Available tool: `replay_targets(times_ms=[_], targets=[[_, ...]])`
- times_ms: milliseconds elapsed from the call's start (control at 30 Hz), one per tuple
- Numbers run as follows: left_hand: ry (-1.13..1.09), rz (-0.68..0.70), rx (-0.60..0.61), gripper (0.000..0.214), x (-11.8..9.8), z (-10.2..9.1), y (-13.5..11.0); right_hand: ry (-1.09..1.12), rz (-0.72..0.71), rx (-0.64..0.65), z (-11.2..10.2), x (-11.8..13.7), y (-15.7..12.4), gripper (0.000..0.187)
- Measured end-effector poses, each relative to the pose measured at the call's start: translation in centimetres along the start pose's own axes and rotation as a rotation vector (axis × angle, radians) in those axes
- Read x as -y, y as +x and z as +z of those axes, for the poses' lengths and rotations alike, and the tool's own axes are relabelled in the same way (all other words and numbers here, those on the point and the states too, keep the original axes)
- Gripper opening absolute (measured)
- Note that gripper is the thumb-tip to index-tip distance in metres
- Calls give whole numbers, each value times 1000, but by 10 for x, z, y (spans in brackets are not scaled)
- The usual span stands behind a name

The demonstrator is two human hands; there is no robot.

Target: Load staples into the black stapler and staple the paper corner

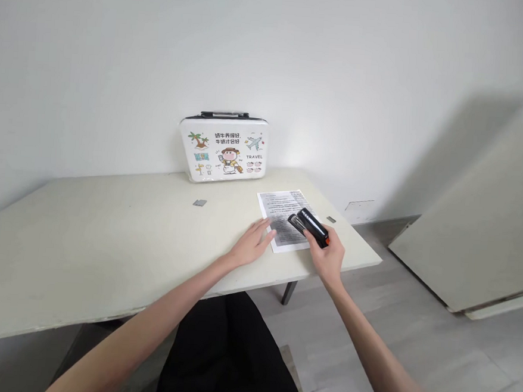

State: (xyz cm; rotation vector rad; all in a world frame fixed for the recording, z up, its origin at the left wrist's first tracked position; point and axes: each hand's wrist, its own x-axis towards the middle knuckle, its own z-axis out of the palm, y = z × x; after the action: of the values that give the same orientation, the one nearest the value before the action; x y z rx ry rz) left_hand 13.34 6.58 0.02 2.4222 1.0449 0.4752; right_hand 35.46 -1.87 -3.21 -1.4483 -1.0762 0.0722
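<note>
A black stapler (311, 224) with an orange-red bit near its rear is gripped in my right hand (329, 253), over the right part of a printed sheet of paper (282, 212). Its jaw end points up and left, and the arms stand apart. My left hand (251, 243) rests at the paper's left edge, fingers stretched out, its fingertips touching the sheet. The paper lies flat on the table; the stapler and my right hand cover part of its right side.
A white cartoon-printed case (226, 152) with a black handle stands against the wall at the table's (106, 239) back. Small grey pieces (199, 203) lie left of the paper, and another grey piece (331, 219) lies right of it. A pale panel (478, 235) leans at the right.
</note>
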Motion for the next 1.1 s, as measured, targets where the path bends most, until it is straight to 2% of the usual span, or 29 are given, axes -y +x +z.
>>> replay_targets(times_ms=[67,133,200,267,367,500,700,833,933,1100], targets=[[-58,-24,-28,68,10,-13,-37,-8,-1,39,-1,0,0,44],[-26,9,2,64,22,-31,-76,-8,-4,73,-1,-1,0,45],[-23,-20,0,61,32,-50,-111,-3,-4,122,-2,-3,0,45],[-51,-99,-22,58,40,-67,-138,-2,-7,194,-1,-3,0,46],[-124,-219,-95,55,48,-83,-162,3,-23,298,4,3,-3,46],[-264,-282,-242,50,50,-85,-169,65,-47,460,25,32,-18,42],[-508,-290,-420,41,53,-76,-170,192,-66,807,75,87,-48,34],[-571,-277,-489,38,54,-76,-173,241,-93,883,98,101,-58,36],[-604,-288,-527,36,54,-75,-175,260,-95,895,99,101,-59,38],[-612,-309,-551,36,55,-72,-177,212,-46,858,82,90,-63,45]])
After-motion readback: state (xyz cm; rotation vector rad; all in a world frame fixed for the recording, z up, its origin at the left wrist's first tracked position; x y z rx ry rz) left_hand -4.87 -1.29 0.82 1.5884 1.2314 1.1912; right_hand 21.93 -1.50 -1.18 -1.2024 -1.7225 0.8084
